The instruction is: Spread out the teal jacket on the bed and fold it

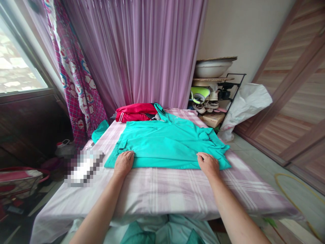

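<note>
A turquoise jacket (162, 142) lies spread on the table, sideways to me, with a fold running along its near edge. A tab with a dark patch shows on its left part, and its far part bunches toward the back. My left hand (124, 162) rests at the near left of the jacket, fingers curled closed on the cloth. On the near right, my right hand (208, 164) is likewise closed on the fabric, its fingers bent under. The fingertips of both hands are partly hidden.
A plaid cloth (162, 193) covers the table. Red clothing (137, 112) is heaped at the back, before a purple curtain (152, 51). A blurred-out object (85, 167) lies at the left edge. To the right stand a shoe rack (235, 86) and a white bag (243, 106).
</note>
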### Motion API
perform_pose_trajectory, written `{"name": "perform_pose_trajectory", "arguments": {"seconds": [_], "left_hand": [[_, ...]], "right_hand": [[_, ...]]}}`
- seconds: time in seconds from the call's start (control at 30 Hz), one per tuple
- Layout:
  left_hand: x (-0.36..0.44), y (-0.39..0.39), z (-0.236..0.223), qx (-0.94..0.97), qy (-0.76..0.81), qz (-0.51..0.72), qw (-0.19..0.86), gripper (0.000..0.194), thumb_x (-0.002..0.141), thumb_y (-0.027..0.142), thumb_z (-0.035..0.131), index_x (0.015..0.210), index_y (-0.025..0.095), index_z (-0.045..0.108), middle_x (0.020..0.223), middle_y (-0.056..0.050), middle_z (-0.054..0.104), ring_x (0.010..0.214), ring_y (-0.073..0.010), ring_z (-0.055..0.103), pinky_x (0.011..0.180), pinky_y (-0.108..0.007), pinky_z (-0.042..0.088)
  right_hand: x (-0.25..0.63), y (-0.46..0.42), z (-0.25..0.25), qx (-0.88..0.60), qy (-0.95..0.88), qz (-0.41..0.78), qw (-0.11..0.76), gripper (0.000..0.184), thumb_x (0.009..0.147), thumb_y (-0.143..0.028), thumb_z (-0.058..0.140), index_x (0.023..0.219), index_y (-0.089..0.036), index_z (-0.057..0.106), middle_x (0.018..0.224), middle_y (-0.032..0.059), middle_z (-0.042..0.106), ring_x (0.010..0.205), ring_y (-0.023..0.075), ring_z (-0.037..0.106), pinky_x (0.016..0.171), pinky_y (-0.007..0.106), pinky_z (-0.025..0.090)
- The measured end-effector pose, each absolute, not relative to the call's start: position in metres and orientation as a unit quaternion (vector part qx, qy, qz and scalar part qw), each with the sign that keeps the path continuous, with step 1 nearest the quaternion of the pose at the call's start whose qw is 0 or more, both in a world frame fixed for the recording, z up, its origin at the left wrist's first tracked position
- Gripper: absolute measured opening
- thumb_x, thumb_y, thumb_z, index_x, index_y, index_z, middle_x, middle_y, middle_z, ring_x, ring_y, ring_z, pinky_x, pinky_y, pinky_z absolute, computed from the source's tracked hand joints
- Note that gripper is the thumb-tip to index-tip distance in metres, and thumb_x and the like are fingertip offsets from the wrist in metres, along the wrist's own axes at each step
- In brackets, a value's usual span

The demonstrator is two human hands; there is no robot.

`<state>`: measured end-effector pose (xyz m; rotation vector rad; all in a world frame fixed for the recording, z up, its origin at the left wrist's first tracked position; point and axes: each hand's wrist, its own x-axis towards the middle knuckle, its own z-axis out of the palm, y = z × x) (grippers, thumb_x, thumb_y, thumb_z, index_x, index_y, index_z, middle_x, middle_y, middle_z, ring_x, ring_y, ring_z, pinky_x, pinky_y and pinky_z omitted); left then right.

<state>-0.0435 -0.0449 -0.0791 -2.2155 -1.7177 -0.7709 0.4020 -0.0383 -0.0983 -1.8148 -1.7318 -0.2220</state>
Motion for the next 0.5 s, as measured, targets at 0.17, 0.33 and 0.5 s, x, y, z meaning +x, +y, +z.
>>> {"name": "perform_pose_trajectory", "arguments": {"seconds": [0.17, 0.33, 0.5], "left_hand": [[-0.0433, -0.045, -0.0792, -0.757, -0.586, -0.264, 0.116, 0.04, 0.098, 0.036, 0.036, 0.106, 0.019, 0.072, 0.108, -0.011, 0.075, 0.104, -0.0241, 0.067, 0.097, -0.041, 0.051], [-0.0431, -0.0451, -0.0789, -0.757, -0.585, -0.266, 0.116, 0.04, 0.098, 0.036, 0.035, 0.105, 0.019, 0.072, 0.108, -0.01, 0.075, 0.104, -0.0241, 0.067, 0.096, -0.041, 0.051], [-0.0429, -0.0454, -0.0779, -0.759, -0.585, -0.261, 0.116, 0.043, 0.098, 0.037, 0.034, 0.104, 0.018, 0.072, 0.108, -0.011, 0.075, 0.103, -0.0246, 0.067, 0.096, -0.041, 0.05]], "right_hand": [[0.4023, -0.0375, -0.0998, -0.685, -0.653, -0.091, 0.311, 0.033, 0.088, -0.022, 0.046, 0.092, -0.022, 0.078, 0.103, 0.005, 0.077, 0.094, 0.0217, 0.067, 0.081, 0.031, 0.045], [0.4027, -0.0373, -0.0997, -0.684, -0.653, -0.094, 0.311, 0.032, 0.087, -0.022, 0.046, 0.091, -0.024, 0.078, 0.101, 0.0039, 0.077, 0.093, 0.0205, 0.067, 0.08, 0.03, 0.044], [0.4016, -0.0383, -0.0982, -0.686, -0.651, -0.093, 0.311, 0.032, 0.088, -0.022, 0.046, 0.091, -0.024, 0.078, 0.103, 0.0038, 0.077, 0.093, 0.0204, 0.067, 0.08, 0.03, 0.044]]}}
